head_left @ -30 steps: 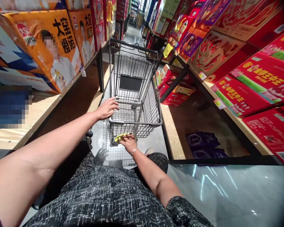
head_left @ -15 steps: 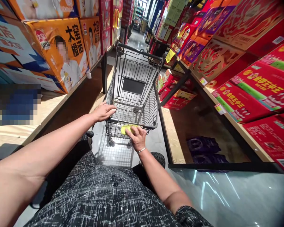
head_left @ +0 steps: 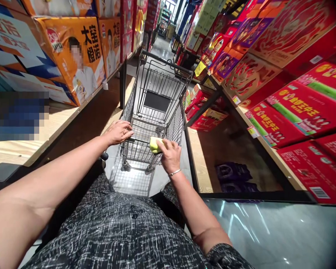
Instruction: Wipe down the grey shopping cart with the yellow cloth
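Note:
A dark wire shopping cart (head_left: 152, 123) stands in front of me, its basket holding nothing. My left hand (head_left: 119, 132) is on the near left corner of its rim, fingers curled over the edge. Toward the right end of the near rim, my right hand (head_left: 170, 153) is closed on a bunched yellow cloth (head_left: 155, 145), pressed against the bar. Its fingers hide part of the cloth and the rim under it.
Stacked orange drink cartons (head_left: 75, 59) line the left on a wooden shelf (head_left: 14, 149). On the right, red boxes (head_left: 294, 108) fill a shelf above purple packs (head_left: 232, 172). The narrow aisle (head_left: 162, 46) runs ahead between both sides.
My right hand has slid right along the cart's near rim with the yellow cloth, which is now more bunched. My left hand has shifted slightly left at the corner.

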A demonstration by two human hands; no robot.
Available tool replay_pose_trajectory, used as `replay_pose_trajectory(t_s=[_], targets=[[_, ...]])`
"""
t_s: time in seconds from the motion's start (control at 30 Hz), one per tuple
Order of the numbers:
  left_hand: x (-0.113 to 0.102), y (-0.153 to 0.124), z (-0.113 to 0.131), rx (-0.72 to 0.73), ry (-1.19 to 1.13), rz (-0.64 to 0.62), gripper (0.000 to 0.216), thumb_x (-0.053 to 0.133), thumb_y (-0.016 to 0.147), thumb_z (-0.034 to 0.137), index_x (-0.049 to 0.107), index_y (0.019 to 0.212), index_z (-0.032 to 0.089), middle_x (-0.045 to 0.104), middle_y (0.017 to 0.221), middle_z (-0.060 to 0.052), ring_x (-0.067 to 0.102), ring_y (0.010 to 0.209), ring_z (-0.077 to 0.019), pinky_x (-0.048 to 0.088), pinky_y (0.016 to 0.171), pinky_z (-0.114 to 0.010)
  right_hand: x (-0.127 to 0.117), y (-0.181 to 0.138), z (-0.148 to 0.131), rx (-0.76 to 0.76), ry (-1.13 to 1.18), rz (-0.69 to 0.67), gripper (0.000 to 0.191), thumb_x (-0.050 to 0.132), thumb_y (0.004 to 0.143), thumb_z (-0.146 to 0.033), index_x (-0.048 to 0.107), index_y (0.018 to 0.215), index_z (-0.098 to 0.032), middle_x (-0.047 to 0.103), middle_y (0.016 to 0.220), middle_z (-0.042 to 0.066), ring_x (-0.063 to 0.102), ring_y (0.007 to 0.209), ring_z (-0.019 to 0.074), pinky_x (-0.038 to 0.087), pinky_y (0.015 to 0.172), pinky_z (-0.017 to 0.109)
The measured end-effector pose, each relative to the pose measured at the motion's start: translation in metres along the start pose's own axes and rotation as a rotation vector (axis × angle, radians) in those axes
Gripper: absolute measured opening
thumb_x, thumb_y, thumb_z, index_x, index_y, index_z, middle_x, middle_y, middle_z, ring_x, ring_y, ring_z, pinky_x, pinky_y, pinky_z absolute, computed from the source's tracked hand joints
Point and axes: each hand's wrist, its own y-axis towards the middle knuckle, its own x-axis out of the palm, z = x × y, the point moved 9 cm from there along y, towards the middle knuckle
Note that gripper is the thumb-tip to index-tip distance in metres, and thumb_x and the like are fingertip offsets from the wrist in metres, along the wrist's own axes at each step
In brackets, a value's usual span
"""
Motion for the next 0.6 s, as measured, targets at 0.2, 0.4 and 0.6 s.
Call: replay_pose_trajectory(t_s=[0.2, 0.4, 0.6], targets=[[-0.019, -0.002, 0.004, 0.037, 0.168, 0.092, 0.039, 0.042, 0.092, 0.048, 0.073, 0.084, 0.025, 0.07, 0.11, -0.004, 0.045, 0.129, -0.0291, 0.015, 0.112, -0.051, -0.012, -0.032, 0.062, 0.221, -0.021, 0.068, 0.062, 0.047, 0.081, -0.001, 0.059, 0.133, -0.031, 0.06, 0.128, 0.008, 0.044, 0.107, 0.026, 0.035, 0.084, 0.039], [0.001, -0.009, 0.053, 0.074, 0.206, -0.092, 0.045, 0.032, 0.099, 0.048, 0.069, 0.109, 0.026, 0.069, 0.105, -0.005, 0.056, 0.105, -0.025, 0.029, 0.098, -0.044, 0.06, -0.037, -0.019, -0.012, 0.136, -0.013, 0.044, 0.051, 0.094, -0.018, 0.061, 0.129, -0.043, 0.058, 0.13, 0.005, 0.04, 0.119, 0.026, 0.031, 0.096, 0.043], [0.007, -0.012, 0.033, 0.053, 0.127, -0.116, 0.051, 0.025, 0.1, 0.048, 0.072, 0.103, 0.028, 0.07, 0.105, -0.002, 0.055, 0.102, -0.0233, 0.028, 0.097, -0.043, 0.179, -0.091, -0.064, -0.172, 0.113, -0.504, 0.031, 0.052, 0.097, -0.026, 0.065, 0.123, -0.038, 0.062, 0.129, 0.002, 0.044, 0.118, 0.0236, 0.03, 0.098, 0.039]])
